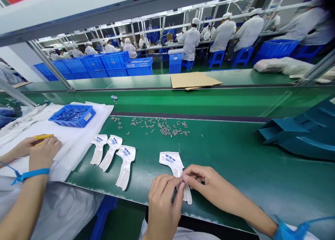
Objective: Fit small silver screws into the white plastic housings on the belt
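A white plastic part (173, 163) with a blue-marked head lies on the green bench near the front edge. My left hand (164, 205) is curled with its fingers closed on the part's narrow lower end. My right hand (206, 184) reaches in from the right and pinches the same end, its fingertips touching those of my left hand. Three more white plastic parts (112, 152) lie in a row to the left. A scatter of small metal pieces (162, 126) lies further back on the bench.
At the left a co-worker's hands (43, 151) hold a yellow tool over white foam sheets, beside a blue tray (72, 115) of small parts. A teal plastic housing (300, 131) sits at right. Cardboard (193, 81), blue crates and seated workers are beyond.
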A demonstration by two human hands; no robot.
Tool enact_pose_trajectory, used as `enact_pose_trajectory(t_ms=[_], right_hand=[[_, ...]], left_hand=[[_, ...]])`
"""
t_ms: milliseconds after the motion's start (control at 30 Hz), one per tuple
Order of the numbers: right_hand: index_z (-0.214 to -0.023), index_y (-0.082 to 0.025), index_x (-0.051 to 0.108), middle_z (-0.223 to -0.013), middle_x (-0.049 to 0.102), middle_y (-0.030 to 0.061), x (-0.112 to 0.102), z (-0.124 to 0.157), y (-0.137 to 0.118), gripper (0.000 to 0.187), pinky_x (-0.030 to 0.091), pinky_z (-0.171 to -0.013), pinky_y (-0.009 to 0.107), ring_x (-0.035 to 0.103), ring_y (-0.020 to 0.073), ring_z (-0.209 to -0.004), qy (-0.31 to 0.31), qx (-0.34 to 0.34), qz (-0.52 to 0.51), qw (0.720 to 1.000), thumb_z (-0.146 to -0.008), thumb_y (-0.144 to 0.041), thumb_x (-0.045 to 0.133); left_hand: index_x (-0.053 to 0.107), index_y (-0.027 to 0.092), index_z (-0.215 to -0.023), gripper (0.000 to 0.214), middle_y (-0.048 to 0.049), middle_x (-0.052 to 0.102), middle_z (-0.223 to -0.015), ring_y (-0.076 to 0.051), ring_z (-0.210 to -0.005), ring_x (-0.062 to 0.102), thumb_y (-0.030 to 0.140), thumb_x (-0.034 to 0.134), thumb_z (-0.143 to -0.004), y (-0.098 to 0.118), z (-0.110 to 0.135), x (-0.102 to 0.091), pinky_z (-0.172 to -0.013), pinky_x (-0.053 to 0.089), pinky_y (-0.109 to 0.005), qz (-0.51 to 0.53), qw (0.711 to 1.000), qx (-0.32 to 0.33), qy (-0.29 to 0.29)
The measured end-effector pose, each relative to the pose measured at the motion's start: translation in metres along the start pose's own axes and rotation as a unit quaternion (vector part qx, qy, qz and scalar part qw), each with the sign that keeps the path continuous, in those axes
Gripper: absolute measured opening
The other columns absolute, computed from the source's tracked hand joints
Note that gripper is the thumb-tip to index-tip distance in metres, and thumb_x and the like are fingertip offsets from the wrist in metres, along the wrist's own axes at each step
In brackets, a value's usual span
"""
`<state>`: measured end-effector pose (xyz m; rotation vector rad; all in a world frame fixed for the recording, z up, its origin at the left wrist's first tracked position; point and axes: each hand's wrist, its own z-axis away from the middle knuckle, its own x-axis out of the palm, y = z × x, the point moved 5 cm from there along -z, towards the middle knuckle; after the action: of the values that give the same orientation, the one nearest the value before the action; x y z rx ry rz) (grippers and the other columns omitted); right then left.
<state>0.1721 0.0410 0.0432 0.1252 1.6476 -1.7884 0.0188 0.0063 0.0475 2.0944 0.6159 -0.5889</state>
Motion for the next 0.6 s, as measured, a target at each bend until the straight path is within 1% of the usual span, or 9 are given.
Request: enact_pose_trajectory(t_ms=[100,167,200,233,333,400,467,533,600], right_hand=[[-0.118,-0.028,0.062,-0.119,0.067,0.0102,0.016,0.005,0.001,0.038,0.053,-0.083,0.043,0.063,0.0309,-0.101,0.139,-0.026,0.146,0.979,-0.092,-0.053,0.052],[-0.134,-0.028,0.051,-0.135,0.057,0.0167,0.035,0.007,-0.001,0.061,0.053,-0.084,0.053,0.059,0.0399,-0.109,0.212,-0.035,0.249,0.944,-0.083,-0.061,0.060],[-0.138,-0.027,0.048,-0.135,0.056,0.0192,0.044,0.005,-0.001,0.066,0.054,-0.081,0.054,0.060,0.0418,-0.107,0.224,-0.024,0.291,0.930,-0.082,-0.059,0.061],[-0.137,-0.025,0.048,-0.128,0.060,0.0201,0.051,0.003,-0.001,0.062,0.054,-0.077,0.054,0.062,0.0414,-0.101,0.227,-0.009,0.321,0.919,-0.083,-0.052,0.061],[-0.124,-0.023,0.052,-0.104,0.067,0.0158,0.048,-0.009,-0.001,0.037,0.053,-0.069,0.044,0.066,0.0348,-0.087,0.205,0.016,0.343,0.917,-0.088,-0.028,0.051],[-0.117,-0.023,0.052,-0.101,0.068,0.0132,0.023,-0.017,-0.001,0.029,0.050,-0.065,0.038,0.067,0.0306,-0.082,0.191,0.016,0.317,0.929,-0.090,-0.024,0.044],[-0.118,-0.021,0.049,-0.101,0.070,0.0125,-0.015,-0.031,0.003,0.028,0.045,-0.060,0.033,0.068,0.0277,-0.074,0.189,0.031,0.299,0.935,-0.093,-0.029,0.042],[-0.128,-0.016,0.043,-0.095,0.071,0.0139,-0.062,-0.052,0.013,0.039,0.041,-0.059,0.032,0.069,0.0283,-0.071,0.213,0.076,0.314,0.922,-0.093,-0.031,0.044],[-0.134,-0.012,0.040,-0.100,0.072,0.0174,-0.106,-0.083,0.024,0.046,0.042,-0.064,0.032,0.070,0.0316,-0.081,0.225,0.109,0.339,0.907,-0.093,-0.031,0.047]], left_hand=[[0.063,0.023,-0.104,0.014,-0.0050,0.068,-0.094,-0.019,-0.087,0.066,0.016,0.054,-0.096,-0.016,0.003,-0.006,-0.078,0.053,-0.031,-0.017,0.998,-0.045,0.047],[0.063,0.023,-0.104,0.013,-0.0054,0.068,-0.096,-0.019,-0.090,0.066,0.020,0.052,-0.097,-0.029,0.006,-0.015,-0.080,0.053,-0.031,-0.037,0.995,-0.065,0.069],[0.063,0.023,-0.103,0.012,-0.0054,0.068,-0.096,-0.019,-0.091,0.066,0.022,0.052,-0.097,-0.036,0.007,-0.022,-0.081,0.053,-0.032,-0.057,0.993,-0.068,0.081],[0.063,0.023,-0.102,0.012,-0.0054,0.069,-0.097,-0.020,-0.092,0.066,0.025,0.052,-0.097,-0.043,0.009,-0.032,-0.083,0.052,-0.033,-0.086,0.989,-0.068,0.098],[0.063,0.024,-0.100,0.014,-0.0067,0.070,-0.097,-0.027,-0.100,0.065,0.034,0.053,-0.096,-0.069,0.013,-0.066,-0.093,0.047,-0.045,-0.209,0.963,-0.071,0.152],[0.063,0.025,-0.098,0.019,-0.0083,0.071,-0.101,-0.033,-0.112,0.062,0.037,0.049,-0.096,-0.090,0.015,-0.084,-0.096,0.045,-0.052,-0.254,0.953,-0.087,0.142],[0.062,0.025,-0.099,0.020,-0.0092,0.070,-0.109,-0.034,-0.119,0.059,0.037,0.046,-0.097,-0.108,0.017,-0.091,-0.096,0.047,-0.052,-0.246,0.959,-0.097,0.104],[0.061,0.025,-0.103,0.018,-0.0084,0.069,-0.118,-0.030,-0.120,0.060,0.035,0.048,-0.097,-0.119,0.021,-0.088,-0.094,0.051,-0.048,-0.211,0.971,-0.091,0.065],[0.062,0.026,-0.106,0.016,-0.0071,0.068,-0.123,-0.027,-0.118,0.062,0.031,0.051,-0.096,-0.120,0.025,-0.076,-0.093,0.054,-0.044,-0.182,0.979,-0.074,0.050]])
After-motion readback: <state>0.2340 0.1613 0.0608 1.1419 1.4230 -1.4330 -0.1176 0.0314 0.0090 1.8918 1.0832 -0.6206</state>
